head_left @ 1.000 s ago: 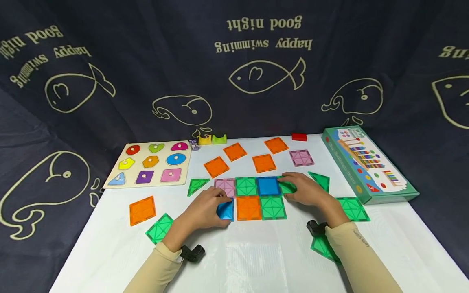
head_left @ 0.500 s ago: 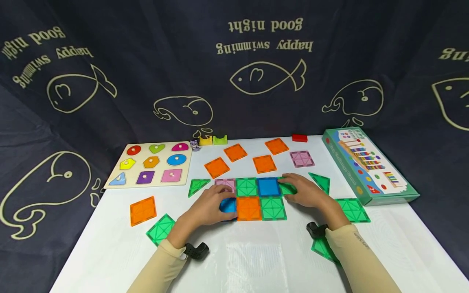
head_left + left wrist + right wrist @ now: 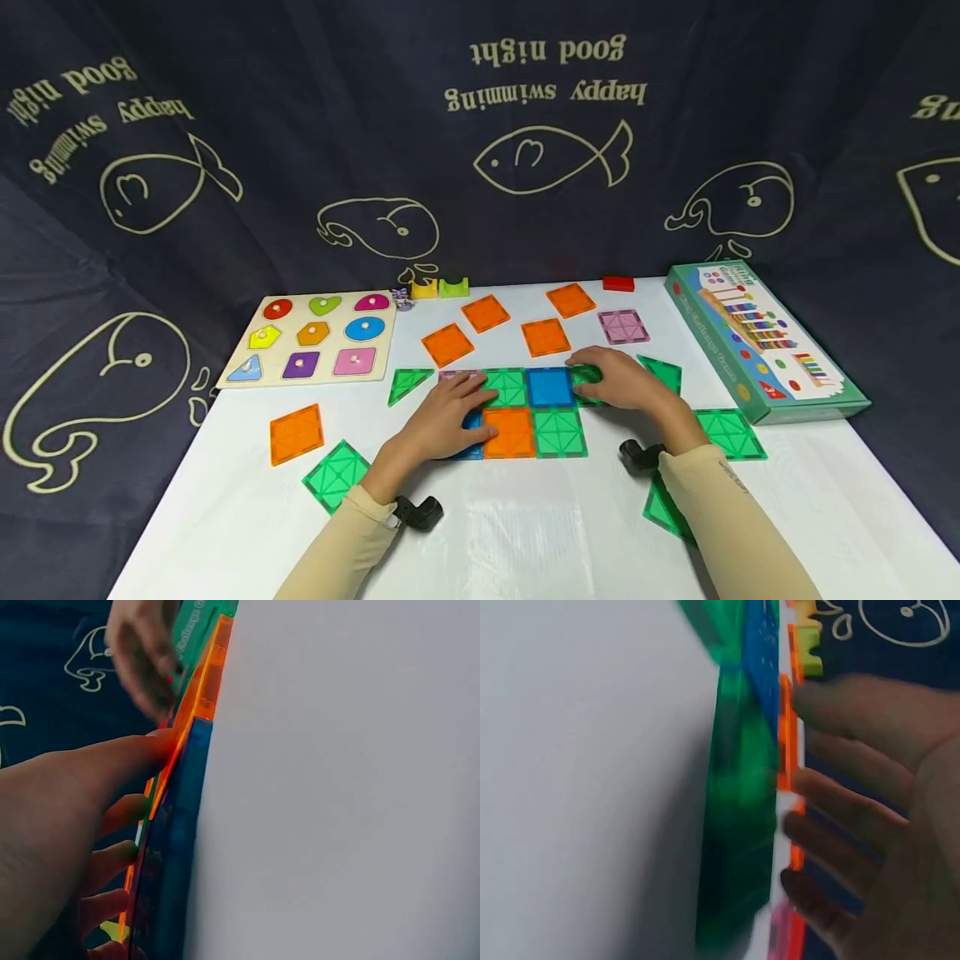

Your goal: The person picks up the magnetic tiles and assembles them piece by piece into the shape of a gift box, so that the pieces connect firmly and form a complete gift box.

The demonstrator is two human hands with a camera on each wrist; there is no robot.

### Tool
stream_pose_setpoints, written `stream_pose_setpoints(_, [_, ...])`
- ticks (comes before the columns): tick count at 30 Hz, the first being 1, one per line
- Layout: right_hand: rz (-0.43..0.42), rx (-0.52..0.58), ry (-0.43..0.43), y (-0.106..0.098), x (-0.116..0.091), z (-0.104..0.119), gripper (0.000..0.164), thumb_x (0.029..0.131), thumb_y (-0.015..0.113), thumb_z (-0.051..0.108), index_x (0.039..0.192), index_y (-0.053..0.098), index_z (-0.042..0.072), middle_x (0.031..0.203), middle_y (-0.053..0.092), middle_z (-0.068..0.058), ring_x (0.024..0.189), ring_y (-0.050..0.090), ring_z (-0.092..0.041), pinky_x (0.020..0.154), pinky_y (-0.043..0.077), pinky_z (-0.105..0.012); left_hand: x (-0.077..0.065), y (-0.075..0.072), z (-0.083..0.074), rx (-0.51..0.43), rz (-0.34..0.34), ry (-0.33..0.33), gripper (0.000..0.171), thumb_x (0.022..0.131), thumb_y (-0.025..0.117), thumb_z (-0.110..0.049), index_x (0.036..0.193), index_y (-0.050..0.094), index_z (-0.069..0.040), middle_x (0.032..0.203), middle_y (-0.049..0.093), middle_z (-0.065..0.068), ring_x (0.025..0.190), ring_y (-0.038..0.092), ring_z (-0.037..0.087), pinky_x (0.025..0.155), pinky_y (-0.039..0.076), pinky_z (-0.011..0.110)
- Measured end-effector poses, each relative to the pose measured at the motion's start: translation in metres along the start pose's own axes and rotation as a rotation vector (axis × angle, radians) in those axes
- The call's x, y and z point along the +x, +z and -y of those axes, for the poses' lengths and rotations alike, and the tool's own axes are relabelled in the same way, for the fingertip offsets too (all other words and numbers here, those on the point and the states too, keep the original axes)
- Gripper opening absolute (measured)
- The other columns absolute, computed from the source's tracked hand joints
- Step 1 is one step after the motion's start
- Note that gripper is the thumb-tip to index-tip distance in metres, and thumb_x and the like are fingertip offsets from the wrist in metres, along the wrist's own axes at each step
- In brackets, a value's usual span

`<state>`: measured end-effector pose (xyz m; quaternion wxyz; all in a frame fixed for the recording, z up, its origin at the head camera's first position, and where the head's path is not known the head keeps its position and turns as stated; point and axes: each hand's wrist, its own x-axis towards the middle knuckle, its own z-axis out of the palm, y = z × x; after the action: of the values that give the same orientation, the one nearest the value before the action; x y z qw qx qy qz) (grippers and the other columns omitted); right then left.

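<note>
Flat magnetic tiles lie in two joined rows. The back row has a pink tile (image 3: 450,375), a green tile (image 3: 510,388), a blue tile (image 3: 551,387) and another green tile (image 3: 587,377). In front are a second blue tile (image 3: 472,420), an orange tile (image 3: 510,437) and a green tile (image 3: 560,433). My left hand (image 3: 442,421) lies with spread fingers over the left end, partly hiding the pink and front blue tiles; its thumb (image 3: 142,752) touches the orange tile. My right hand (image 3: 618,379) is loosely curled beside the back row's right green tile, fingers (image 3: 840,799) apart from it.
Loose orange tiles (image 3: 447,344) and a pink tile (image 3: 623,327) lie behind the rows. Green triangles (image 3: 409,384) flank them. A shape puzzle board (image 3: 264,360) sits back left, a green game box (image 3: 765,342) at right. Dark fabric (image 3: 555,225) hangs behind the table.
My left hand moved right, sliding the front blue tile against the orange one, and its fingers spread over the tiles. My right hand stayed near the right green tile.
</note>
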<state>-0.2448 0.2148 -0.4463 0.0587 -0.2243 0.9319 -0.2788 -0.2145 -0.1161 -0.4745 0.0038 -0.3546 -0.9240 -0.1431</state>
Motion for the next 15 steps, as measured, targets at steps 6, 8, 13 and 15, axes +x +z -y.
stream_pose_setpoints(6, [-0.079,0.034,0.075,0.011,0.048,0.002,0.056,0.087,0.072,0.023,0.137,0.052,0.009,0.143,0.044,-0.011,0.132,0.035,-0.032,0.108,0.027,-0.053,-0.003,0.006,0.003,-0.015,0.0,-0.007,0.062,0.09,0.054,-0.059,0.143,0.049,-0.025,0.154,0.031,0.004,0.141,0.023,0.028,0.111,0.018,0.052])
stream_pose_setpoints(8, [-0.065,0.016,0.084,0.013,0.063,0.001,0.061,0.086,0.073,0.021,0.14,0.048,0.01,0.148,0.038,-0.011,0.135,0.03,-0.033,0.109,0.024,-0.053,-0.004,0.006,0.004,-0.019,-0.002,-0.008,0.062,0.091,0.054,-0.059,0.143,0.048,-0.025,0.154,0.03,0.003,0.141,0.022,0.028,0.112,0.017,0.052])
stream_pose_setpoints(13, [0.064,-0.011,0.085,0.008,0.086,-0.004,0.068,0.084,0.074,0.014,0.144,0.044,0.009,0.153,0.03,-0.013,0.14,0.021,-0.035,0.11,0.019,-0.055,-0.003,0.006,0.004,-0.019,-0.018,-0.004,0.062,0.091,0.054,-0.059,0.143,0.048,-0.025,0.154,0.031,0.003,0.141,0.023,0.028,0.111,0.017,0.052])
stream_pose_setpoints(15, [0.106,-0.023,0.097,0.004,0.088,-0.006,0.065,0.085,0.074,0.016,0.143,0.046,0.01,0.152,0.032,-0.013,0.14,0.021,-0.035,0.11,0.018,-0.056,-0.003,0.006,0.004,-0.016,-0.02,-0.002,0.062,0.091,0.054,-0.058,0.143,0.048,-0.025,0.154,0.031,0.003,0.141,0.022,0.028,0.111,0.017,0.052])
